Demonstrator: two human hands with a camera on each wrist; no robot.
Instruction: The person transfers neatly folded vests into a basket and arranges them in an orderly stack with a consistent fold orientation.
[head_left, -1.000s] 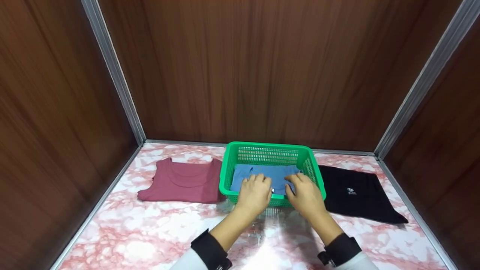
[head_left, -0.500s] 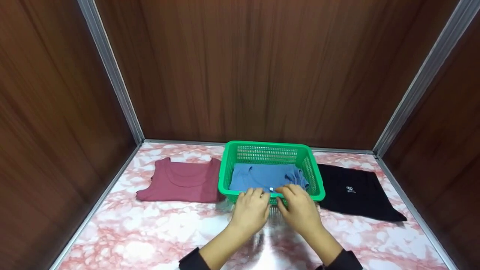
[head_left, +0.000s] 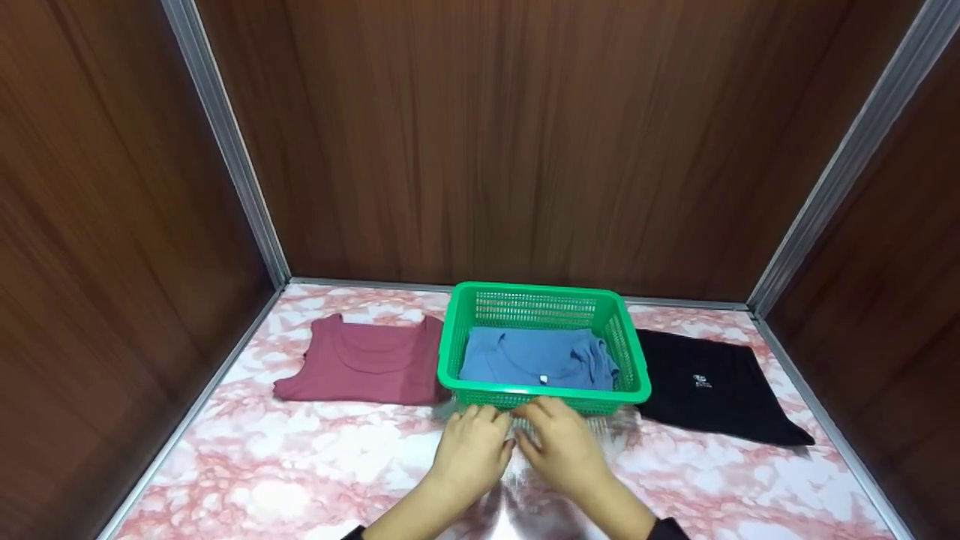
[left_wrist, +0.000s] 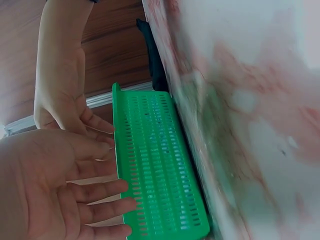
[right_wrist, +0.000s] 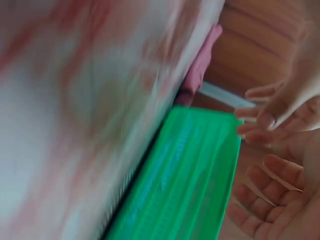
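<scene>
A folded blue shirt (head_left: 536, 356) with a small white tag lies in the green plastic basket (head_left: 555, 390). Just in front of the basket's near side, my left hand (head_left: 472, 446) and my right hand (head_left: 562, 446) hover close together above the table, holding nothing. Relaxed fingers on the left hand (left_wrist: 65, 190) spread beside the basket wall in the left wrist view. In the right wrist view the right hand (right_wrist: 280, 200) has loosely bent fingers, with the other hand overlapping it.
Left of the basket lies a folded maroon top (head_left: 375, 364), its edge against the basket. A folded black garment (head_left: 712, 390) with a small white print lies on the right. Brown wood-grain panels (head_left: 487, 150) enclose the marbled table (head_left: 300, 465) at the back and sides.
Both hands have left the blue shirt, drawn back over the basket's near rim toward me and come closer together. The shirt's bunched right end is now uncovered. The basket has stayed in place.
</scene>
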